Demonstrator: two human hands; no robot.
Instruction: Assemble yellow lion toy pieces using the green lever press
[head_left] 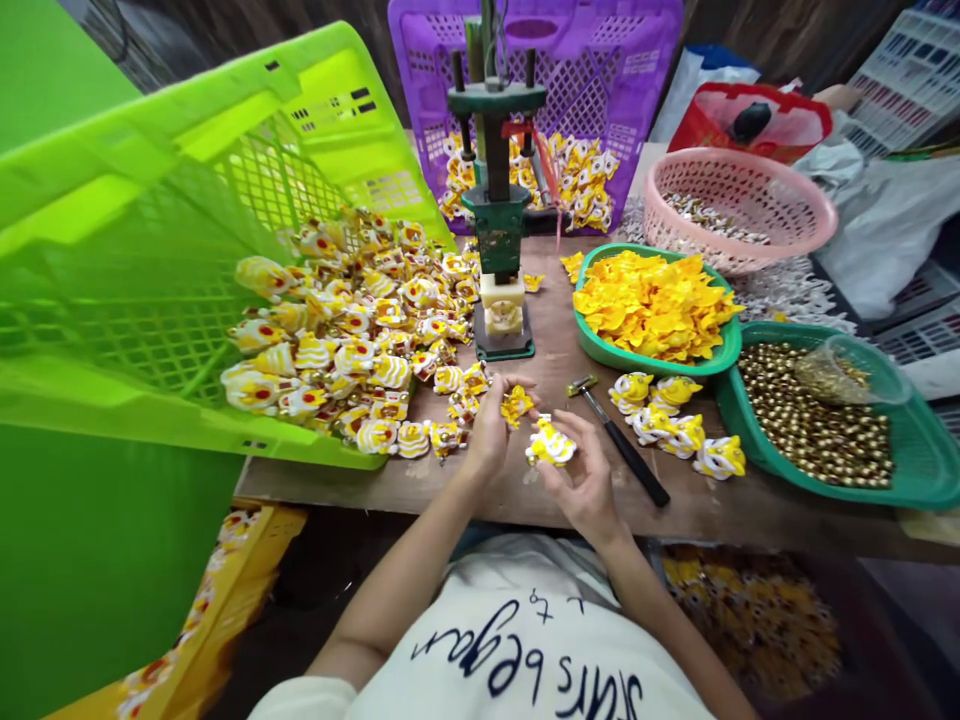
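Figurine yellow-white striped, pinched by right fingers; left fingers grasping yellow piece.

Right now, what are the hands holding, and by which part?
The left hand pinches a small yellow piece by its edge; the right hand grips a striped toy figure by its lower side.

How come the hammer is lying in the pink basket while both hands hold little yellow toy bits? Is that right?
Not quite. The head view shows the hammer lying on the table, beside the right hand, not in the pink basket. The left hand does hold a yellow piece, and the right hand a striped toy.
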